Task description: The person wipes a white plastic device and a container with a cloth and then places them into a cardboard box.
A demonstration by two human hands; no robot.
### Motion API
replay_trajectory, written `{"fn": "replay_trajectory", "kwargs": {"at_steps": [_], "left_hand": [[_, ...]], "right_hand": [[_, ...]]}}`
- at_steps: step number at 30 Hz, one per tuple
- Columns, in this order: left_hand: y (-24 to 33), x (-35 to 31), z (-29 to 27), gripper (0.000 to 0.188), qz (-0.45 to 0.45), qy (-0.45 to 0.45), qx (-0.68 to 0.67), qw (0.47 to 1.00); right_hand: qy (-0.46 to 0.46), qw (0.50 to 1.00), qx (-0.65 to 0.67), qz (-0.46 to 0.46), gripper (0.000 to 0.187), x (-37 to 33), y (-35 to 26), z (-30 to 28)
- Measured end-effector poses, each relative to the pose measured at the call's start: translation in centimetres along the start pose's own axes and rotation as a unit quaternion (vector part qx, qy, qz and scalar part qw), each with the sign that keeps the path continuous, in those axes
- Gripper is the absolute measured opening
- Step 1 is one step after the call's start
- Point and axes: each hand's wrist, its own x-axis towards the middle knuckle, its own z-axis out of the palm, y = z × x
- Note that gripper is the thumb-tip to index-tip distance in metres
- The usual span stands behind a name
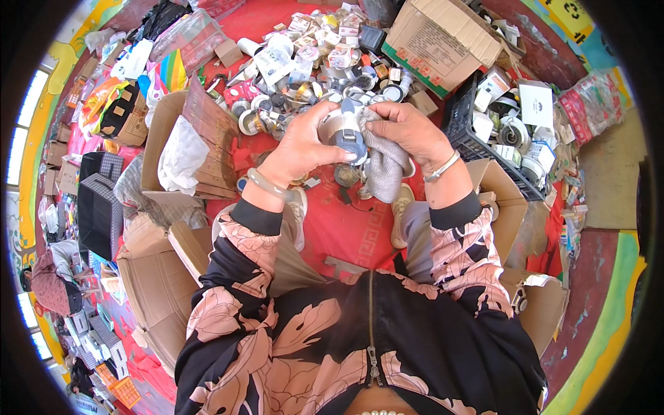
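Observation:
My left hand point(301, 140) is closed around a rounded, pale fitting with dark grey parts point(351, 142), which looks like a small light fitting. A grey cloth point(384, 169) is gripped in my right hand point(415, 135), pressed against the fitting's right side and hanging down below it. Both hands are raised in front of me, between my knees and the heap. Beyond them lies a big pile of loose round light fittings and small boxes point(315, 83) on the red floor covering point(339, 232).
A cardboard box with white plastic point(160, 155) stands to the left. On the right is a black crate point(462, 114) full of fittings and boxes. A large carton point(439, 45) lies at the back right. At the far left, another person point(54, 283) is bent over near stacked goods.

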Motion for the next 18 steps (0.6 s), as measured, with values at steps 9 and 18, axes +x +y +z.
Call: {"fn": "replay_trajectory", "kwargs": {"at_steps": [9,18], "left_hand": [[1.9,0.6,1.5,0.057,0.083,0.160,-0.246,0.952],[1.1,0.0,0.7,0.050,0.063,0.155,-0.078,0.983]], "right_hand": [[0.129,0.932,0.308,-0.140,0.015,1.7,2.1,2.0],[0.150,0.969,-0.183,-0.069,0.014,1.5,1.6,-1.4]]}}
